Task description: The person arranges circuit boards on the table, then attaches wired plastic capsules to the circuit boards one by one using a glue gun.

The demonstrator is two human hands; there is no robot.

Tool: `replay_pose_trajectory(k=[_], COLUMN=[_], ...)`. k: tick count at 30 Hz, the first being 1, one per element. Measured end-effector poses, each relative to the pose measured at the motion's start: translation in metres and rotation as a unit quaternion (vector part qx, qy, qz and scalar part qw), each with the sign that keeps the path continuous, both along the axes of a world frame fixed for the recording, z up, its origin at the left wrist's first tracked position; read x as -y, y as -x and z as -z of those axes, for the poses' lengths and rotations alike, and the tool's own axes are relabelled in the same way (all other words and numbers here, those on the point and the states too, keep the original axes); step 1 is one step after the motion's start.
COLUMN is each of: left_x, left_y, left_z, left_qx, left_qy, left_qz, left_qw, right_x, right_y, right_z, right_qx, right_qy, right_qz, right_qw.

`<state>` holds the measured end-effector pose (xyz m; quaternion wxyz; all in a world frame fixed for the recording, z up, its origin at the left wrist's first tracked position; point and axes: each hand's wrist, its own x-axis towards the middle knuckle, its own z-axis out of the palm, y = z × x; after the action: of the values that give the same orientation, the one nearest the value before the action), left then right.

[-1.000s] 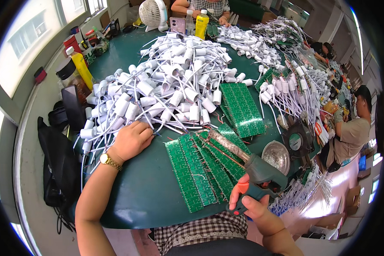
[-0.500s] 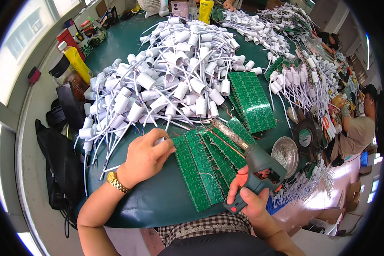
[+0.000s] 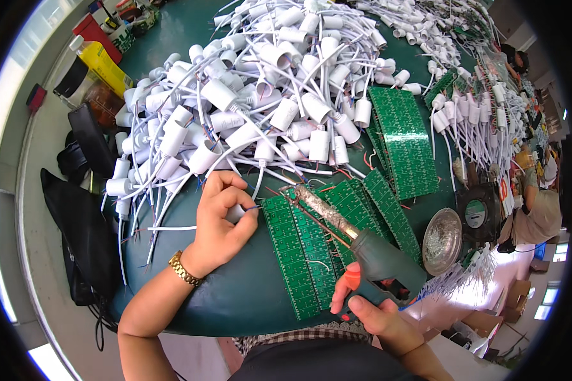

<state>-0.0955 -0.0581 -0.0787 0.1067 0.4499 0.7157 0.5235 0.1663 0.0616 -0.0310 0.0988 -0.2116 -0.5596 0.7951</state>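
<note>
My left hand (image 3: 221, 216) is closed around a white cylindrical lamp socket (image 3: 236, 213), mostly hidden by the fingers. A thin blue wire end pokes out of the grip at the upper left edge of the green circuit boards (image 3: 297, 254). My right hand (image 3: 376, 312) grips a dark green soldering gun (image 3: 388, 254) with an orange trigger. Its metal barrel slants up and left above the boards, and the tip hangs near their top edge, a short way right of the wire. Whether the tip touches anything, I cannot tell.
A big heap of white sockets with cables (image 3: 279, 82) covers the table beyond my hands. More circuit board panels (image 3: 403, 146) lie to the right, near a round metal dish (image 3: 443, 241) and a dark spool (image 3: 476, 213). A black bag (image 3: 76, 235) hangs at left.
The soldering gun has moved left over the boards, its tip closer to my left hand. A blue wire end now shows at my left fingers. The whole view has shifted slightly.
</note>
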Motion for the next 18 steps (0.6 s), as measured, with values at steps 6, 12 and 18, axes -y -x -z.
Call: replay_pose_trajectory(k=[6,12,18], left_x=[-0.008,-0.010,-0.009], left_y=[0.004,0.007,0.012], left_z=[0.007,0.007,0.005], left_qx=[-0.100,-0.098,-0.059], left_qy=[0.065,0.077,0.087], left_qz=[-0.033,-0.015,0.009], left_qw=[0.992,0.992,0.994], right_x=[-0.010,-0.009,-0.010], right_y=[0.012,0.012,0.008], right_z=[0.001,0.000,0.001], right_qx=[0.034,0.078,0.091], right_qy=[0.012,0.006,-0.137], right_qz=[-0.031,-0.054,-0.100], right_qw=[0.999,0.995,0.981])
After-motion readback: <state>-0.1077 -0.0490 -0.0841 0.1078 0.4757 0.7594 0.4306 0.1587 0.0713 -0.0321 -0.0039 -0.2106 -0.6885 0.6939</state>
